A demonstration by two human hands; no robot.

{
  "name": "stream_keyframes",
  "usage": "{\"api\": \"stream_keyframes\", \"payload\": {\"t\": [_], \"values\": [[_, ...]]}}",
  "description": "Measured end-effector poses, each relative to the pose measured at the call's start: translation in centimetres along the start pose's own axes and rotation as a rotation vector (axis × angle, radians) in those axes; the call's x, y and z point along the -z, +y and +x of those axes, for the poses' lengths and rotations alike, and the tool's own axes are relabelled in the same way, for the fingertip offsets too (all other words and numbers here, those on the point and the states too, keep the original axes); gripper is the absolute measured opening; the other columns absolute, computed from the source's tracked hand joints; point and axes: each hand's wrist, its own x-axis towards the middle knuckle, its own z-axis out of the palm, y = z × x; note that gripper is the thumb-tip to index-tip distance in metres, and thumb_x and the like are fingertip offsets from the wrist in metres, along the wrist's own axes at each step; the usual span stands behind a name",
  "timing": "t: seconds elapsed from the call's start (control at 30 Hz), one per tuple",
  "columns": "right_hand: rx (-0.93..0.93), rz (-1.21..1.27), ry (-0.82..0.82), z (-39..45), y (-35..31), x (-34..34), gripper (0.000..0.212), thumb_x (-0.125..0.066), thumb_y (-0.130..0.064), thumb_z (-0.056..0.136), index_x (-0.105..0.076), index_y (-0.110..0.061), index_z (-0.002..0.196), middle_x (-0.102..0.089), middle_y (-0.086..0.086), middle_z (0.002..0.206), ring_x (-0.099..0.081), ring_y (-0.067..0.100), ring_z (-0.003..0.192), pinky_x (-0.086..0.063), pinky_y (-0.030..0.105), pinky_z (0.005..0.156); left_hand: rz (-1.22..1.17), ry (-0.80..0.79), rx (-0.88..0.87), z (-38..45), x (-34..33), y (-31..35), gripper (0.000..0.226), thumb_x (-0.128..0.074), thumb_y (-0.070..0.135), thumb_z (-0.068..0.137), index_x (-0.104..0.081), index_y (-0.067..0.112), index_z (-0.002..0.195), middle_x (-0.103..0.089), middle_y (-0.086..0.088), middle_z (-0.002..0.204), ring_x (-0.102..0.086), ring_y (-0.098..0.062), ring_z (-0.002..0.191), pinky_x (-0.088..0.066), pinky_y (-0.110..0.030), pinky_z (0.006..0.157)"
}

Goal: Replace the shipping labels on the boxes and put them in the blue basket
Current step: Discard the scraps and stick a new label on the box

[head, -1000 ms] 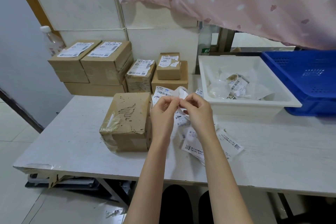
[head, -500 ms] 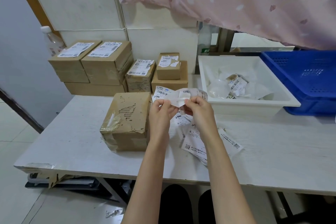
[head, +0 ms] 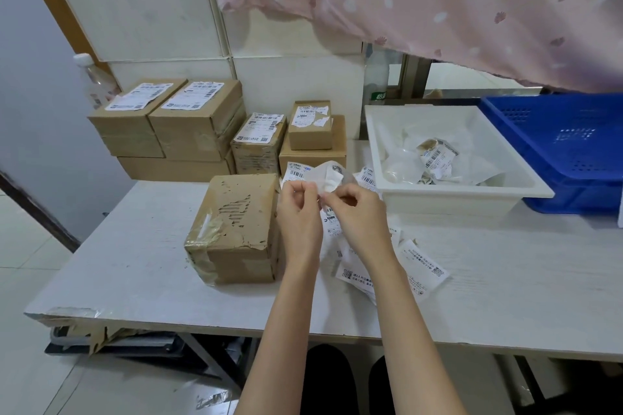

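Both hands raised over table, just right of torn box; left hand and right hand each pinch curled label between thumb and fingertips. Loose labels lie right of box. White tray further right, blue basket beyond it. Labelled boxes stacked behind torn box

Small parcel-packing corner, prob. home-run: stacked labelled cardboard boxes, loose shipping labels on white table, blue basket, pink curtain overhead.
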Motion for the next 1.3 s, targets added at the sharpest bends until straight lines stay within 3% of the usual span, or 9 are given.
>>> {"api": "stream_keyframes", "payload": {"t": [0.17, 0.33, 0.47, 0.57, 0.8, 0.9, 1.0, 1.07, 1.3], "values": [[0.068, -0.041, 0.119, 0.0, 0.2, -0.1, 0.023, -0.06, -0.013, 0.091, -0.061, -0.007, 0.069, -0.061, -0.001, 0.062, -0.051, 0.001, 0.062, -0.041, 0.018, 0.063, -0.049, -0.025, 0.032, -0.5, 0.0, -0.3, 0.018, -0.064, 0.022, 0.095, -0.058, 0.01, 0.083, -0.065, 0.0, 0.08, -0.066, -0.008, 0.078, -0.055, -0.032, 0.086], [0.078, -0.115, 0.101, 0.0, 0.3, -0.2, 0.022, -0.058, -0.015, 0.092, -0.064, -0.005, 0.074, -0.068, 0.003, 0.07, -0.062, 0.019, 0.075, -0.048, 0.034, 0.076, 0.004, -0.053, 0.057, -0.7, 0.2, -0.3, 0.01, -0.069, 0.008, 0.087, -0.062, 0.007, 0.08, -0.067, -0.003, 0.073, -0.067, -0.016, 0.077, -0.056, -0.045, 0.092], [0.078, -0.195, 0.081, 0.3, 0.6, -0.3, 0.023, -0.053, -0.017, 0.095, -0.059, -0.01, 0.074, -0.073, 0.009, 0.093, -0.066, 0.022, 0.094, -0.049, 0.04, 0.087, 0.075, -0.041, 0.063, -0.5, 0.4, -0.3, 0.015, -0.062, 0.008, 0.09, -0.057, 0.013, 0.077, -0.067, -0.007, 0.076, -0.07, -0.028, 0.08, -0.055, -0.044, 0.09], [0.04, -0.168, 0.081, 0.5, 0.7, -0.2, 0.024, -0.052, -0.017, 0.096, -0.056, -0.01, 0.073, -0.07, 0.008, 0.08, -0.066, 0.026, 0.087, -0.05, 0.044, 0.086, 0.063, -0.05, 0.104, -0.3, 0.5, -0.3, 0.012, -0.059, 0.008, 0.092, -0.056, 0.011, 0.08, -0.062, -0.009, 0.076, -0.069, -0.024, 0.076, -0.055, -0.04, 0.091], [-0.121, 0.133, 0.038, 0.8, 0.1, 1.2, 0.028, -0.051, -0.005, 0.094, -0.061, -0.011, 0.069, -0.069, 0.005, 0.075, -0.067, 0.02, 0.078, -0.054, 0.031, 0.083, -0.113, -0.115, 0.266, 0.4, 0.6, 0.1, 0.014, -0.058, 0.002, 0.093, -0.056, 0.007, 0.08, -0.059, -0.02, 0.089, -0.065, -0.026, 0.082, -0.057, -0.028, 0.086], [-0.12, 0.196, 0.013, 0.6, -0.2, 1.0, 0.034, -0.046, -0.016, 0.098, -0.069, -0.016, 0.073, -0.072, -0.003, 0.072, -0.069, 0.015, 0.076, -0.053, 0.029, 0.077, -0.103, -0.079, 0.234, 0.3, 0.4, 0.0, 0.013, -0.057, 0.002, 0.093, -0.055, 0.007, 0.081, -0.062, -0.019, 0.087, -0.064, -0.027, 0.085, -0.058, -0.023, 0.077], [-0.071, 0.02, -0.023, 0.3, -0.1, 0.7, 0.03, -0.061, -0.034, 0.092, -0.067, -0.011, 0.073, -0.068, -0.006, 0.073, -0.062, 0.005, 0.069, -0.048, 0.018, 0.069, -0.073, -0.071, 0.175, 0.0, 0.3, 0.0, 0.014, -0.058, 0.002, 0.092, -0.054, 0.008, 0.08, -0.064, -0.012, 0.078, -0.065, -0.023, 0.081, -0.056, -0.024, 0.077], [-0.009, -0.089, -0.015, 0.2, 0.1, 0.6, 0.027, -0.069, -0.023, 0.087, -0.06, -0.007, 0.069, -0.055, -0.007, 0.062, -0.047, 0.001, 0.055, -0.037, 0.012, 0.057, -0.026, -0.056, 0.139, -0.1, 0.3, -0.1, 0.017, -0.058, 0.003, 0.093, -0.053, 0.011, 0.079, -0.063, -0.006, 0.072, -0.065, -0.022, 0.077, -0.054, -0.028, 0.079], [0.0, -0.134, -0.013, 0.3, 0.5, 0.3, 0.023, -0.058, -0.013, 0.092, -0.051, -0.01, 0.07, -0.059, 0.004, 0.069, -0.058, 0.019, 0.072, -0.045, 0.029, 0.07, 0.146, -0.03, 0.101, 0.4, 0.6, -0.6, 0.014, -0.059, 0.014, 0.094, -0.058, 0.017, 0.081, -0.065, 0.008, 0.064, -0.069, -0.002, 0.064, -0.055, -0.028, 0.083]]}}
